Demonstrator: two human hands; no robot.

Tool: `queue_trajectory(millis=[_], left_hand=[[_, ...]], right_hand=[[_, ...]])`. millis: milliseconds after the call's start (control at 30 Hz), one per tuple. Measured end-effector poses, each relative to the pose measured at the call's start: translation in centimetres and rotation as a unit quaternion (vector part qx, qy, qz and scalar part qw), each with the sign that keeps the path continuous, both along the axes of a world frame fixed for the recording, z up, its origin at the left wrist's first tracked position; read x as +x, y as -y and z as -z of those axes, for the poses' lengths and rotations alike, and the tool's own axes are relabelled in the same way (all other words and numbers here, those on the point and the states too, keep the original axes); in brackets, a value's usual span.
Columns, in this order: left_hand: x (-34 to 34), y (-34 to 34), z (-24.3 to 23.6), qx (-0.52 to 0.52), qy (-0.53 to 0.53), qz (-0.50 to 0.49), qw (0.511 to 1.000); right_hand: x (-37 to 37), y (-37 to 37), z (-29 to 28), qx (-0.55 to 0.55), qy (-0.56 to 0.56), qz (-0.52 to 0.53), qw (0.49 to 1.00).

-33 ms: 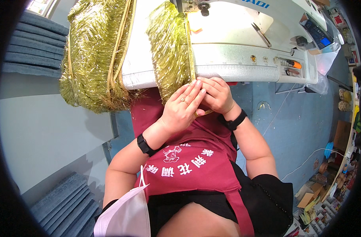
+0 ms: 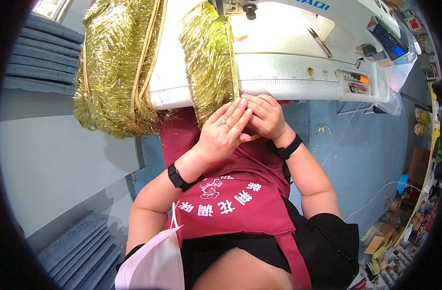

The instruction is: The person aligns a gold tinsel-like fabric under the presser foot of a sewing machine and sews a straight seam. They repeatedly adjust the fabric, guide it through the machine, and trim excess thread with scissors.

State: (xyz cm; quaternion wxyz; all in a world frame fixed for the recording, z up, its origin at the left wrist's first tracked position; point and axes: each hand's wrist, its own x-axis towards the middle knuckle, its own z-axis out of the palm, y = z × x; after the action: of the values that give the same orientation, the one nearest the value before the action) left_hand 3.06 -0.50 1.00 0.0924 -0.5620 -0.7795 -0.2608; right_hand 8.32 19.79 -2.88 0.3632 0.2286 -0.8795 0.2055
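Note:
A strip of gold-green tinsel fringe (image 2: 207, 63) runs from under the sewing machine head (image 2: 233, 7) toward me. Its yellow edge band (image 2: 233, 63) reaches down to my hands at the table's front edge. My left hand (image 2: 224, 126), with a ring on it, has its fingers together over the band and the thumb below, pinching it. Touching it, my right hand (image 2: 265, 116) has curled fingers closed on the same band. A short end of the band shows beneath both hands; the exact finger contact is partly hidden.
A big heap of tinsel fringe (image 2: 114, 67) hangs over the table edge at left. Tweezers or thread snips (image 2: 320, 43) lie on the machine table (image 2: 288, 79). An orange-handled tool (image 2: 360, 78) sits in a recess at right. Grey-blue panels (image 2: 42, 55) are stacked at far left.

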Motion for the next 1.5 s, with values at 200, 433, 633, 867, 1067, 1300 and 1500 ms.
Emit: queue_trajectory(millis=[200, 433, 633, 867, 1067, 1300, 1500], left_hand=[[-0.4, 0.0, 0.1, -0.006, -0.012, 0.006, 1.0], [-0.6, 0.2, 0.3, -0.005, -0.023, 0.011, 1.0], [-0.7, 0.4, 0.4, -0.012, -0.034, 0.011, 0.999], [-0.7, 0.5, 0.5, -0.017, -0.036, 0.009, 0.999], [-0.7, 0.5, 0.2, -0.017, -0.032, 0.006, 0.999], [-0.7, 0.6, 0.1, -0.012, -0.022, 0.01, 1.0], [-0.5, 0.4, 0.3, -0.003, -0.016, 0.011, 1.0]], right_hand=[[0.0, 0.0, 0.4, 0.001, 0.003, 0.003, 1.0], [0.0, -0.2, 0.8, 0.002, 0.005, -0.005, 1.0], [-0.1, -0.1, 1.0, 0.005, 0.001, -0.008, 1.0], [-0.1, -0.1, 0.9, 0.009, 0.005, -0.004, 1.0], [-0.2, 0.1, 0.8, 0.0, 0.005, -0.002, 1.0], [-0.1, 0.0, 0.8, 0.009, 0.012, -0.007, 1.0], [0.0, 0.0, 1.1, 0.001, 0.01, -0.01, 1.0]])
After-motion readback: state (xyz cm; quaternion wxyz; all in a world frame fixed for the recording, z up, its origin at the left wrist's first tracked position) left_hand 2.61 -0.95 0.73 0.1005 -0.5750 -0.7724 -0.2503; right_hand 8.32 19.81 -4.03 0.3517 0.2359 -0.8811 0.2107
